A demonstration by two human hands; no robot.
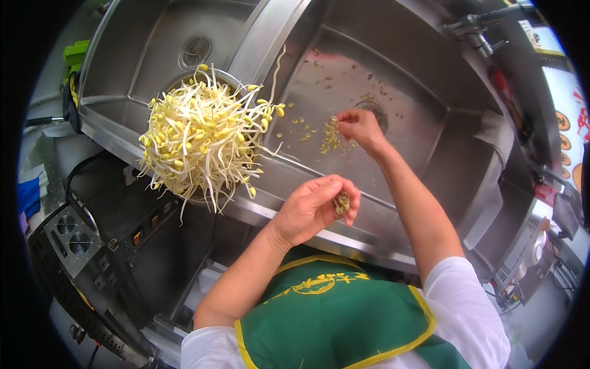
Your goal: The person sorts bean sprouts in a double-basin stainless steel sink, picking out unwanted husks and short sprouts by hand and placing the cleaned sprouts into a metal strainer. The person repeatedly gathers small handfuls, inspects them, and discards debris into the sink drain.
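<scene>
Soybean sprouts (203, 133) with yellow heads and long white stems are heaped in a round metal container (223, 74), mostly hidden beneath them, by the sink divider. My left hand (318, 200) is cupped over the front rim of the right basin, its fingers curled around a small clump of sprout bits (342, 203). Over the basin floor, my right hand (362, 127) has its thumb and fingertips at a little pile of loose sprout heads (333, 138). Whether those fingers pinch a piece is too small to tell.
More bits and husks lie scattered on the right basin's floor (318, 85), around its drain (373, 113). A faucet (477, 34) stands at the upper right. A cloth (495, 133) hangs over the right divider. Black equipment (133, 230) sits below the sink's left front edge.
</scene>
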